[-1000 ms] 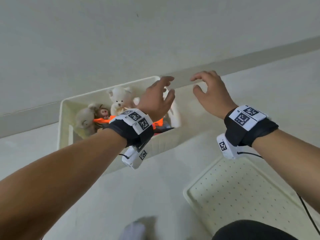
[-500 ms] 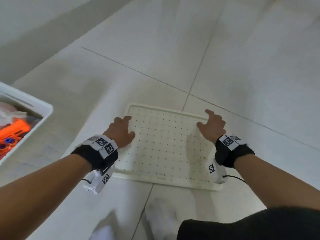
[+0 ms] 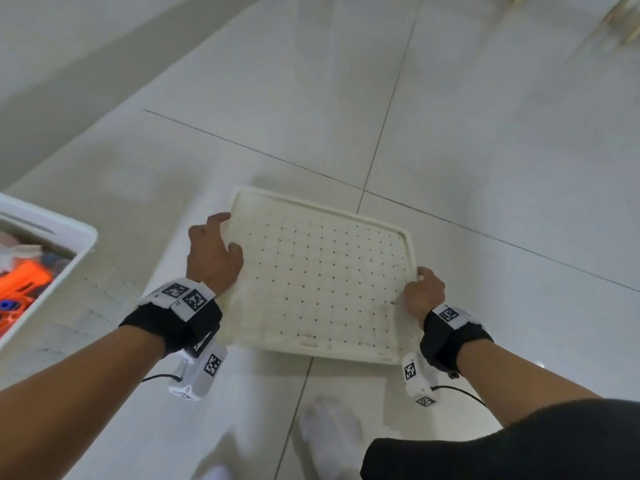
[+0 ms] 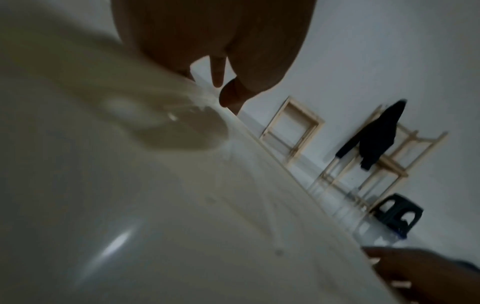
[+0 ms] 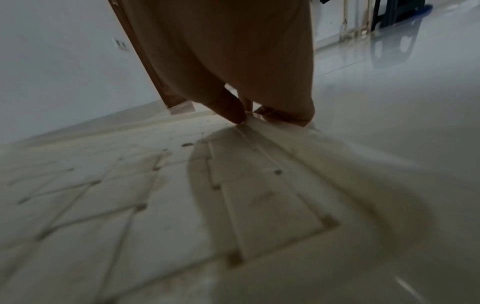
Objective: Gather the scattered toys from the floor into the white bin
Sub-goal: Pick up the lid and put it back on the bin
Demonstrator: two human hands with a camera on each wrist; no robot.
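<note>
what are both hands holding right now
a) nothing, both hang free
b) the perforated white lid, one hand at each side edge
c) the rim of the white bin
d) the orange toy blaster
b: the left hand and right hand each grip an opposite edge of the perforated white lid, while the white bin sits apart at the left.

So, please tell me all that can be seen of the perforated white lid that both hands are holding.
The lid is a flat, cream-white rectangular panel, apparently plastic, with rounded corners, a raised rim and a regular grid of small holes. It sits low over the tiled floor, slightly skewed, right of the white bin. The left hand grips its left edge; the right hand grips its right edge.
</note>
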